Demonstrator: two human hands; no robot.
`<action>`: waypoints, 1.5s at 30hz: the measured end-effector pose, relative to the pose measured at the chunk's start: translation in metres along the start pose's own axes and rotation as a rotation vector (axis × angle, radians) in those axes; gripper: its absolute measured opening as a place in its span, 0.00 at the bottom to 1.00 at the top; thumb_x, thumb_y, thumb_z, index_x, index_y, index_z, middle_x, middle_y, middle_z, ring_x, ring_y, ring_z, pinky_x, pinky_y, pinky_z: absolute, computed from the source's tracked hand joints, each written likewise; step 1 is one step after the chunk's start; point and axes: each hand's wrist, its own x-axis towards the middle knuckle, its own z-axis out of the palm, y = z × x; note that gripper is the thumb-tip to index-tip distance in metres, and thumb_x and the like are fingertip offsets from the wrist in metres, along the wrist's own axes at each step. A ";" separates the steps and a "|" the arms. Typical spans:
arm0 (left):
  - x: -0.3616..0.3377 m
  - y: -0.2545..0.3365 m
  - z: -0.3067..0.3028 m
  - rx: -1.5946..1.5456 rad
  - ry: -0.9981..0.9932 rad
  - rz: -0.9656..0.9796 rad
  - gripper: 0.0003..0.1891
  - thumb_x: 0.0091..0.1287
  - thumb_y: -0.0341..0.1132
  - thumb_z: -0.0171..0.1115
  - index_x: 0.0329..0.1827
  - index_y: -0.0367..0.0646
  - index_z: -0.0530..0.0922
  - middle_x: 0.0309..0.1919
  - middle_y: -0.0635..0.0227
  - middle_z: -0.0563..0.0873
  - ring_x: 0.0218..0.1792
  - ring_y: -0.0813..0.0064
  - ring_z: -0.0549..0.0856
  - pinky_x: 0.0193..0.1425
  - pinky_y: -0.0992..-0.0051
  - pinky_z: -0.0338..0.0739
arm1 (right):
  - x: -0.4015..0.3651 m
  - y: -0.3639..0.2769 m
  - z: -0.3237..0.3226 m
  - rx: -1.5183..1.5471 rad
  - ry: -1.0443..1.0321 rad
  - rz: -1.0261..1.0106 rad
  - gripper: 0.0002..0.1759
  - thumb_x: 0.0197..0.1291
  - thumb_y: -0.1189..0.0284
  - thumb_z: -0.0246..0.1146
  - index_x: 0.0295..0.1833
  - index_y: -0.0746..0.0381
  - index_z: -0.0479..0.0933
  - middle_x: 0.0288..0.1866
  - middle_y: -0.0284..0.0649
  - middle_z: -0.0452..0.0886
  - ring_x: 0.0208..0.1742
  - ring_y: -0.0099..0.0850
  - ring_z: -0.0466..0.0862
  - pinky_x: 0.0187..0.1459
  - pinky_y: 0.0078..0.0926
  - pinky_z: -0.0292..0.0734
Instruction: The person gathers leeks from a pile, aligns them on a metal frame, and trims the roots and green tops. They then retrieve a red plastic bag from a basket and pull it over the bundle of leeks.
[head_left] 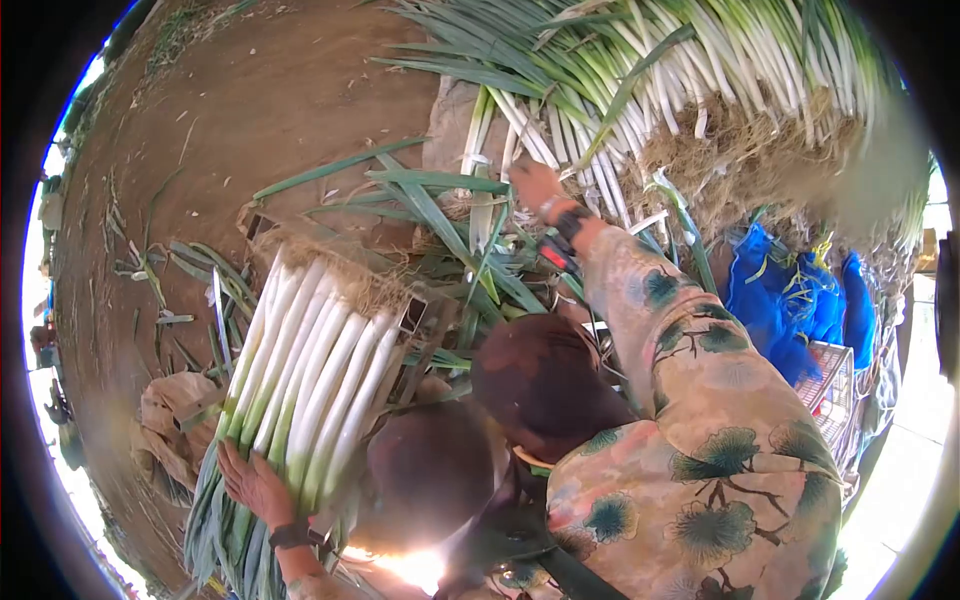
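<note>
A row of trimmed green onions (310, 370) lies side by side at the left, with white stalks and brown roots at the top end. My left hand (258, 487) rests flat across their green part, fingers stretched out and spread. Up at the edge of the big heap of green onions (640, 95), my right hand (537, 188) has its fingers curled at a white stalk; the hand is slightly blurred and its fingertips are partly hidden. Under the root ends of the row, part of a metal frame (415, 312) shows.
Loose green leaves (430, 215) litter the ground between the row and the heap. Blue net bags (765, 290) and a pale crate (832, 375) stand at the right. My dark-clad knees (545, 380) are close below. A brown cloth (170, 410) lies at the left.
</note>
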 end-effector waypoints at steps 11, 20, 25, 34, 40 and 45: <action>0.003 0.000 0.002 0.082 -0.027 -0.019 0.29 0.75 0.46 0.41 0.77 0.48 0.57 0.76 0.62 0.60 0.76 0.61 0.58 0.75 0.54 0.49 | 0.026 0.135 -0.021 -0.049 0.161 0.237 0.20 0.63 0.58 0.58 0.51 0.60 0.82 0.44 0.54 0.84 0.50 0.48 0.84 0.51 0.40 0.78; 0.005 0.007 -0.004 0.081 -0.055 -0.064 0.30 0.75 0.48 0.41 0.77 0.47 0.58 0.75 0.58 0.63 0.75 0.58 0.60 0.75 0.55 0.49 | 0.103 0.122 0.014 -0.395 -0.182 0.332 0.25 0.59 0.53 0.61 0.49 0.64 0.81 0.50 0.56 0.83 0.52 0.53 0.82 0.55 0.44 0.76; 0.005 0.005 -0.004 0.060 -0.028 -0.021 0.30 0.75 0.48 0.41 0.77 0.45 0.58 0.75 0.56 0.62 0.75 0.57 0.60 0.75 0.56 0.49 | 0.068 0.138 0.019 -0.249 -0.420 0.133 0.31 0.53 0.45 0.65 0.42 0.66 0.83 0.44 0.58 0.83 0.45 0.53 0.83 0.48 0.46 0.76; 0.004 0.004 -0.002 0.043 -0.030 -0.020 0.30 0.74 0.45 0.43 0.77 0.45 0.57 0.76 0.56 0.60 0.76 0.58 0.58 0.75 0.55 0.49 | -0.110 0.161 -0.003 -0.006 -0.495 0.392 0.28 0.46 0.64 0.69 0.50 0.73 0.76 0.41 0.54 0.84 0.41 0.45 0.85 0.45 0.39 0.78; 0.003 0.002 0.001 0.039 -0.038 -0.078 0.30 0.73 0.44 0.46 0.77 0.47 0.58 0.77 0.65 0.60 0.77 0.62 0.56 0.77 0.54 0.44 | 0.002 0.114 0.020 0.117 -0.073 0.345 0.32 0.51 0.58 0.69 0.58 0.66 0.74 0.39 0.54 0.85 0.38 0.45 0.86 0.43 0.40 0.80; 0.001 -0.001 0.000 -0.019 0.015 -0.009 0.29 0.73 0.44 0.48 0.76 0.48 0.61 0.75 0.64 0.63 0.76 0.61 0.59 0.76 0.56 0.48 | -0.012 0.023 -0.043 0.754 -0.298 0.484 0.19 0.62 0.64 0.65 0.52 0.64 0.74 0.28 0.34 0.73 0.21 0.24 0.73 0.21 0.25 0.70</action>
